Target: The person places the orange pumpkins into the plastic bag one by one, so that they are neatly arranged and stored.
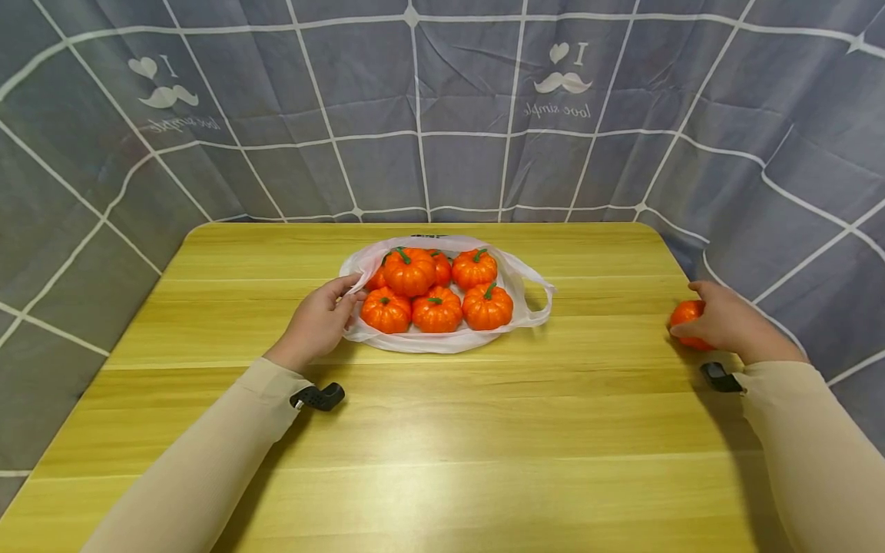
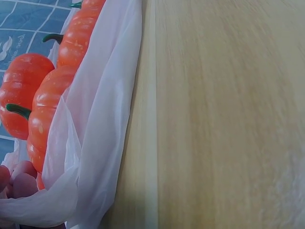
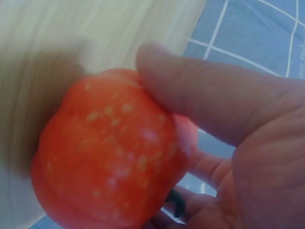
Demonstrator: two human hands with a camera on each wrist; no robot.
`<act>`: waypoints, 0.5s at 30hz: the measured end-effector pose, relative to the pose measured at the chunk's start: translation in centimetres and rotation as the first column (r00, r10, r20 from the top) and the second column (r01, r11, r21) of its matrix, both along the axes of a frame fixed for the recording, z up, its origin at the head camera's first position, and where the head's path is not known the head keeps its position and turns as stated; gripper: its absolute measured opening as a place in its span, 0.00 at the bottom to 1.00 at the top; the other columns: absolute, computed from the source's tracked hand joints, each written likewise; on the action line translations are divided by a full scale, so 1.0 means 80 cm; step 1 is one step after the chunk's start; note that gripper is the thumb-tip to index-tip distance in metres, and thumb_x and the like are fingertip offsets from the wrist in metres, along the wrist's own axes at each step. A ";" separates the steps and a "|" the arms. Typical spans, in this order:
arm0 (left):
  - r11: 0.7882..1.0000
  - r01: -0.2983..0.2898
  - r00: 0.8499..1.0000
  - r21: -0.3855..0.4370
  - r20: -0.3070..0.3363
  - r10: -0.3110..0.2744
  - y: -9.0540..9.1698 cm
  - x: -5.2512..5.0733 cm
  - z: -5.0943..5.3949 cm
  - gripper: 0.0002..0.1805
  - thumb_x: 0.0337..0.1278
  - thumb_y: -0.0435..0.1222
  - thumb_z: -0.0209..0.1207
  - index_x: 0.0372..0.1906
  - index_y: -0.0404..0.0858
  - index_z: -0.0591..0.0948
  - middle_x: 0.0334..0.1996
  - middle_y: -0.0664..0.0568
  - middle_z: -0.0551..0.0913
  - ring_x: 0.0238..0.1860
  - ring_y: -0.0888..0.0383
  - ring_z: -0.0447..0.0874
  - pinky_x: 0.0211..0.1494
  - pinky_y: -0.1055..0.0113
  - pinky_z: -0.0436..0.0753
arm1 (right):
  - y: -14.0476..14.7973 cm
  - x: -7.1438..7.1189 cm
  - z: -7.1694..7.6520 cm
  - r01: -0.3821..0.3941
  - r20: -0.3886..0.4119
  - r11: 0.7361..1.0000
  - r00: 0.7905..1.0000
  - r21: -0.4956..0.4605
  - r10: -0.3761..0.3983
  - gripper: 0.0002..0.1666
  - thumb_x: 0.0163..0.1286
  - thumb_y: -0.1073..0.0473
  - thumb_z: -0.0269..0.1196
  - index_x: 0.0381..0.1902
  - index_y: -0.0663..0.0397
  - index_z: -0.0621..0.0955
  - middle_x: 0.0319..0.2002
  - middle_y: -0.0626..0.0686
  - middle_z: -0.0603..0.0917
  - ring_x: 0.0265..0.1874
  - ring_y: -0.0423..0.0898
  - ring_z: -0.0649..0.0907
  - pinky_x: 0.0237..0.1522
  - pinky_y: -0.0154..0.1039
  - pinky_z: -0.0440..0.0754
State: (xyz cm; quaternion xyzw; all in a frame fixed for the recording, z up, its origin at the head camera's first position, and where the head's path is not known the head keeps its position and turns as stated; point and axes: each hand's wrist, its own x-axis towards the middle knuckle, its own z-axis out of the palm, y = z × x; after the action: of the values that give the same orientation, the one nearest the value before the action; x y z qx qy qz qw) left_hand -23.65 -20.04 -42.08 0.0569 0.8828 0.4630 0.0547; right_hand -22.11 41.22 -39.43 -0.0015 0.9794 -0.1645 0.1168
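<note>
A white plastic bag (image 1: 435,344) lies on the table with its mouth open, and several small orange pumpkins (image 1: 435,309) with green stems sit inside, one on top of others. My left hand (image 1: 314,322) pinches the bag's left edge; in the left wrist view its fingertips (image 2: 24,183) show beside the pumpkins, partly behind the plastic. Far to the right, my right hand (image 1: 729,322) grips a single orange pumpkin (image 3: 114,152) near the table's right edge. The thumb (image 3: 190,90) lies over one side of it, and other fingers reach around behind, partly hidden.
The wood-grain table (image 1: 442,430) extends toward me and to both sides of the bag. A bag handle loop (image 1: 542,307) sticks out to the right. A grey-blue curtain (image 1: 470,107) with white lines hangs behind and along both sides.
</note>
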 end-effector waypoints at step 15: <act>1.000 0.002 1.000 0.019 -0.002 -0.002 -0.001 0.002 -0.001 0.26 0.84 0.38 0.46 0.80 0.39 0.68 0.55 0.42 0.84 0.34 0.51 0.76 0.30 0.73 0.73 | -0.001 0.001 -0.012 -0.004 0.001 1.000 1.000 0.022 0.004 0.52 0.57 0.49 0.79 0.62 0.81 0.66 0.55 0.83 0.67 0.47 0.73 0.75 0.47 0.63 0.79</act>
State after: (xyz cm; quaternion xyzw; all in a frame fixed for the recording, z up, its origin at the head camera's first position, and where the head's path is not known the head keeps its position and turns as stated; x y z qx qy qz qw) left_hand -23.50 -20.13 -42.12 0.0587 0.8785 0.4711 0.0539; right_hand -22.03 41.17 -40.36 -0.0021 0.9811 -0.1536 0.1176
